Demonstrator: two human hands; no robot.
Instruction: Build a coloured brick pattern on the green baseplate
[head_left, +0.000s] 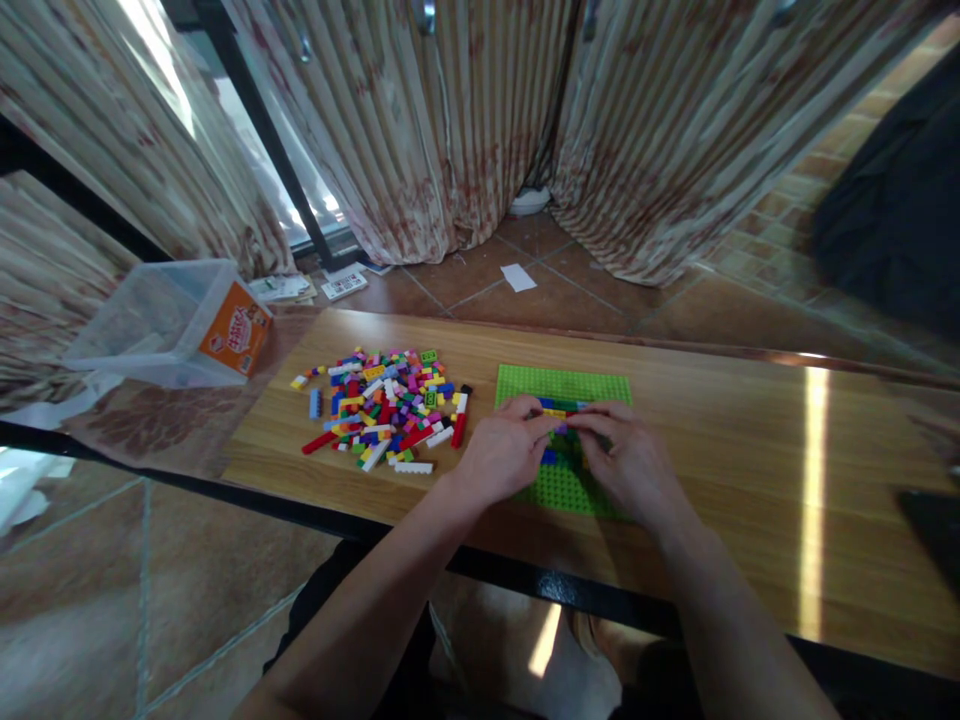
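Note:
A green studded baseplate (564,380) lies on the wooden table, with several building bricks fixed on its middle, among them blue bricks (549,457) and a yellow brick (554,412). Over these bricks my left hand (506,450) and my right hand (630,462) come together from either side. Their fingertips close in a pinch around a small purple building brick (560,428), mostly covered by the fingers. Whether that brick touches the ones below cannot be told. My hands also hide part of the baseplate and its bricks.
Left of the baseplate spreads a pile of loose, many-coloured bricks (390,405). A clear plastic box (150,335) with an orange label stands beyond the table's left end. Curtains (420,130) hang behind, and paper (518,277) lies on the tiled floor. A dark object (934,535) sits at the right edge.

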